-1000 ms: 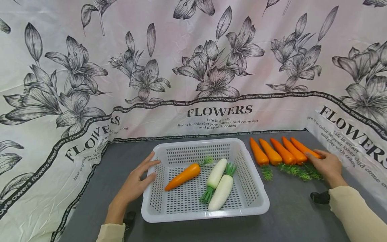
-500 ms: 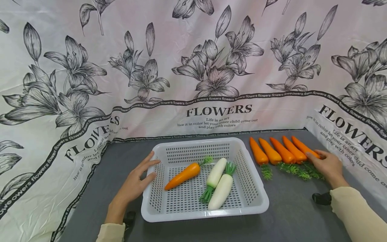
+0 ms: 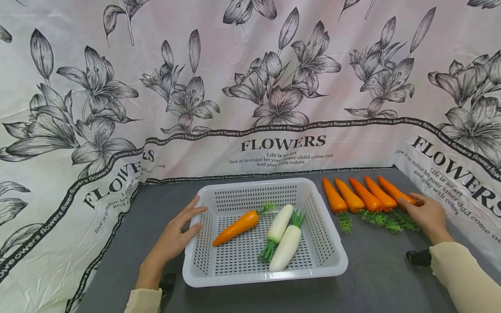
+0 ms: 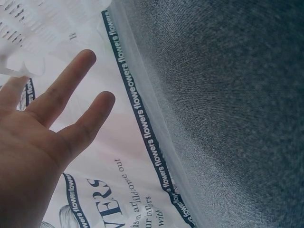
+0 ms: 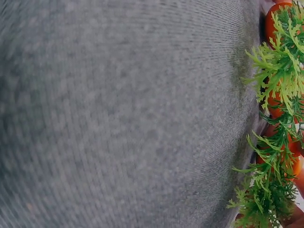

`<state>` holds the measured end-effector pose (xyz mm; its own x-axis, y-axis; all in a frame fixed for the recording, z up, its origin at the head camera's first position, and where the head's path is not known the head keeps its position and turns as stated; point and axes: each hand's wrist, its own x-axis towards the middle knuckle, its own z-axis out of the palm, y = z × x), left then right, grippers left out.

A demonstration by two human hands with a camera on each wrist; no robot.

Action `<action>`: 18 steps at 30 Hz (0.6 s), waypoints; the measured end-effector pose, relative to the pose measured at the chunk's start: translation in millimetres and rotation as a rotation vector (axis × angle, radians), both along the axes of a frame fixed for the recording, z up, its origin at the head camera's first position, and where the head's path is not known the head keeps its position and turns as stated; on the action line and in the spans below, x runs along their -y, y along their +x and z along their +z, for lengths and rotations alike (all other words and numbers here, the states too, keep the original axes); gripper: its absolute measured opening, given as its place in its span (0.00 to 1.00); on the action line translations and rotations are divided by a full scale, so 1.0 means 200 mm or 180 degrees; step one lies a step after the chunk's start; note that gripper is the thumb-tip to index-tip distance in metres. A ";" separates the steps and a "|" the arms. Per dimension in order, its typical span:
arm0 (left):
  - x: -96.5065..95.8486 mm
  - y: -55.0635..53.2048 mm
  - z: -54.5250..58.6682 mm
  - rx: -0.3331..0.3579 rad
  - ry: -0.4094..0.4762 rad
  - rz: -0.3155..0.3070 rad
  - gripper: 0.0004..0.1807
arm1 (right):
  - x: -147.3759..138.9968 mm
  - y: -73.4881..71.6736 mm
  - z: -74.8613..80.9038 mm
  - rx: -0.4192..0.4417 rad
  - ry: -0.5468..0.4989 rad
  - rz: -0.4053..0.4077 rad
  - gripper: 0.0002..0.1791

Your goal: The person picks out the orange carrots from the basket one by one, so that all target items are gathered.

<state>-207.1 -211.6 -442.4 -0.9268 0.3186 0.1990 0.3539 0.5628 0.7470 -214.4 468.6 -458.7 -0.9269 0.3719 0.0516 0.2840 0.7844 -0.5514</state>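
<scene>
In the head view my left hand (image 3: pixel 174 234) rests its fairly straight fingers on the left rim of a white perforated plastic basket (image 3: pixel 266 279). The left wrist view shows these fingers (image 4: pixel 61 92) spread beside the basket's edge. Inside the basket lie an orange carrot (image 3: pixel 237 228) with a green top and two white radishes (image 3: pixel 281 224) (image 3: pixel 288 248) with green stems. At the right, my right hand (image 3: pixel 428 217) pinches the thick end of the rightmost carrot (image 3: pixel 393 190) in a row. Green carrot tops (image 5: pixel 285 71) cover most of that hand in the right wrist view.
Several more carrots (image 3: pixel 354 198) lie side by side right of the basket, tips toward the back. Beneath everything is a dark grey table (image 3: pixel 383 265). A flower-printed cloth (image 3: pixel 274 150) hangs behind and along both sides.
My right hand has shifted slightly right, and the rightmost carrot has moved a little with it, apart from its neighbour. The left hand and basket stay put.
</scene>
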 end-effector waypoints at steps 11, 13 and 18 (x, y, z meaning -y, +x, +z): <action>0.00 0.00 0.00 0.0000 -0.0017 -0.0002 0.24 | 0.02 0.00 0.02 -0.0022 0.0024 0.0095 0.38; 0.00 0.00 0.00 -0.0006 -0.0020 0.0002 0.24 | 0.02 0.00 0.02 -0.0016 0.0010 0.0097 0.39; 0.00 0.00 0.00 -0.0002 -0.0009 -0.0006 0.24 | 0.02 0.01 0.02 -0.0010 -0.0047 0.0146 0.40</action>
